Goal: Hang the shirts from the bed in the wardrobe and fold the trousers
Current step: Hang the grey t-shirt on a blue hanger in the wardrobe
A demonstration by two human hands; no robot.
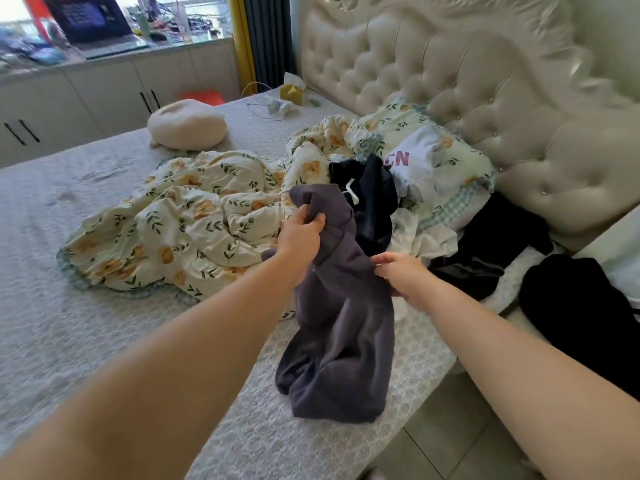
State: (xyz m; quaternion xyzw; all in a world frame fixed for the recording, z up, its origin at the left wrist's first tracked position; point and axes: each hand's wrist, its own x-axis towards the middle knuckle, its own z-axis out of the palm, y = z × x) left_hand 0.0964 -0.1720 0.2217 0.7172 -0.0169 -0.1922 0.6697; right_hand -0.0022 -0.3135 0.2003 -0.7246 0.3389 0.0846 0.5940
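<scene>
A dark grey-purple garment [341, 341] hangs bunched above the bed [86, 306]; whether it is a shirt or trousers I cannot tell. My left hand [300, 237] grips its upper edge. My right hand [403, 275] pinches its right side. Behind it lies a navy garment with a white drawstring [372, 202]. A white shirt with red letters [412, 161] rests on the pillow near the headboard. Black clothes [491, 247] and another black piece [581, 310] lie at the bed's right edge.
A crumpled floral quilt [194, 220] covers the bed's middle. A round cream cushion [185, 124] sits further back. The tufted headboard [467, 81] stands on the right. White cabinets [104, 95] with a laptop [93, 26] line the far wall. Floor tiles [450, 445] show at lower right.
</scene>
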